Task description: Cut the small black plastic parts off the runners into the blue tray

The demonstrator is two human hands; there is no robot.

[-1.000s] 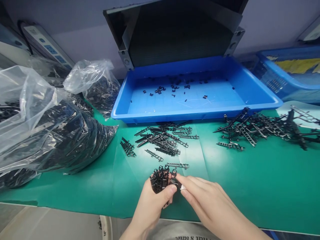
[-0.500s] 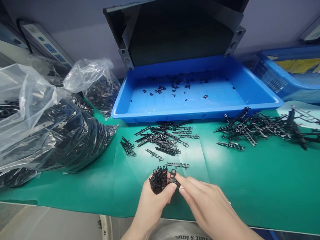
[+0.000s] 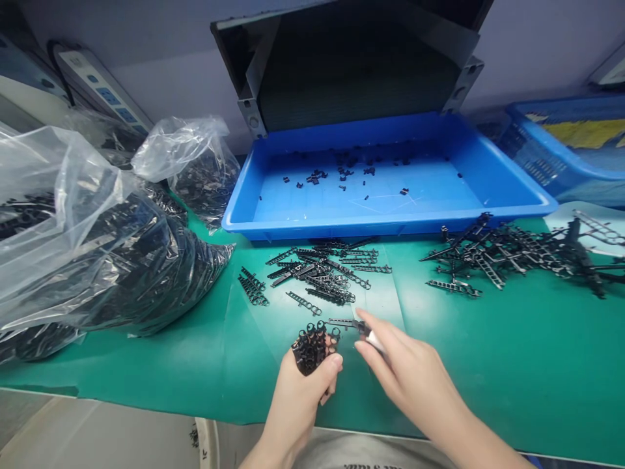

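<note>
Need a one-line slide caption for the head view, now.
Left hand grips black parts; right hand is over the green mat, blue tray behind.

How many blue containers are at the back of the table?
2: the shallow tray in the middle and the perforated basket right of it, partly out of frame; others may be hidden.

Single head-worn view, looking from above and behind the left hand [image 3: 305, 391] and right hand [image 3: 415, 374], facing forward and steeply down, close enough to separate fingers (wrists nearest the lens), reaching beyond both hands to the shallow blue plastic tray [image 3: 390, 221] and lilac wall [image 3: 170, 71]
</note>
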